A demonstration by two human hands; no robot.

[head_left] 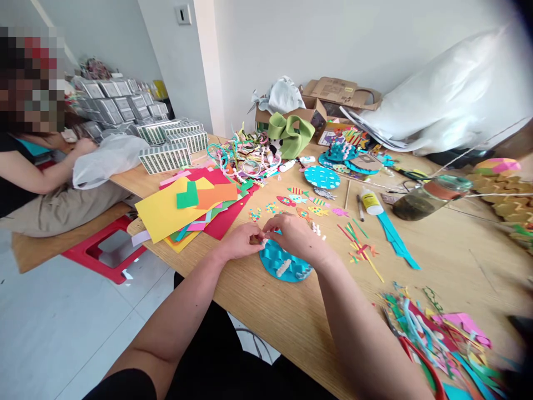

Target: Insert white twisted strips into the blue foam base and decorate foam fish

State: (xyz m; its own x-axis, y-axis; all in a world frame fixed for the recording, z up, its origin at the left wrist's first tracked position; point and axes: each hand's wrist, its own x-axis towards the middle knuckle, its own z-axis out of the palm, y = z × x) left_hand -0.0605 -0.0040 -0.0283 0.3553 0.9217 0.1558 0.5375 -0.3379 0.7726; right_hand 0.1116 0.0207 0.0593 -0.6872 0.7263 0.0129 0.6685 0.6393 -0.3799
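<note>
Lying under the fingers [272, 223], blue disc [270, 262], wooden table [244, 286]

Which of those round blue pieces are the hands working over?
The nearest blue disc, by the left hand and partly under the right hand, bearing raised blue strips; the others, like the white-spotted disc, lie farther back.

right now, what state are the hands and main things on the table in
Left hand, fingers bent together; grip unclear
Right hand, fingers bent together; grip unclear
Blue disc, flat, partly covered by the hands
Coloured sheets, piled and overlapping
Paper fish, laid out loose
Pen, lying down
Glass jar, dark contents inside
Scissors, partly hidden; open or shut unclear
</note>
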